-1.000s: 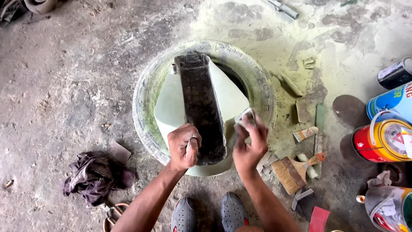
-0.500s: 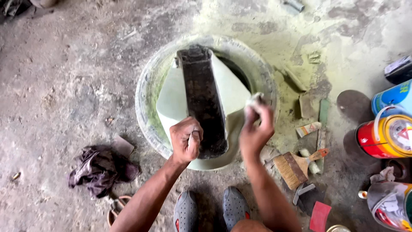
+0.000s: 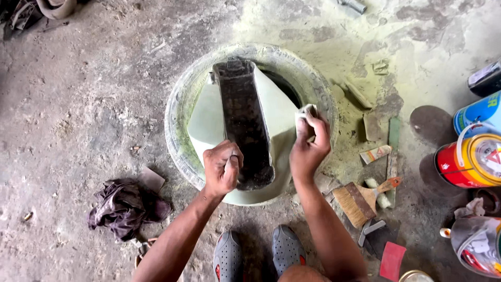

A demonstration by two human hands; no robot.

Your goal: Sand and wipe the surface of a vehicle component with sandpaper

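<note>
1. The left hand point(image 3: 222, 168) is gripping the near edge of the pale-green panel point(image 3: 209, 120) lying on the tyre point(image 3: 180, 112).
2. The right hand point(image 3: 309, 149) is clasping a sanding pad point(image 3: 305, 112), rubbing the panel's right side; the next stroke probably needs steady pressure.

Soft, even daylight fills the scene, bright enough to show the grain of the concrete floor point(image 3: 78, 104). Shadows are faint and diffuse, darkest under the arms and beside the dark rag point(image 3: 125, 206). The paint cans point(image 3: 472, 156) at the right edge carry mild glare and look slightly stretched by the wide lens. The centre is sharp; the corners are softer, and there is little motion blur.
</note>
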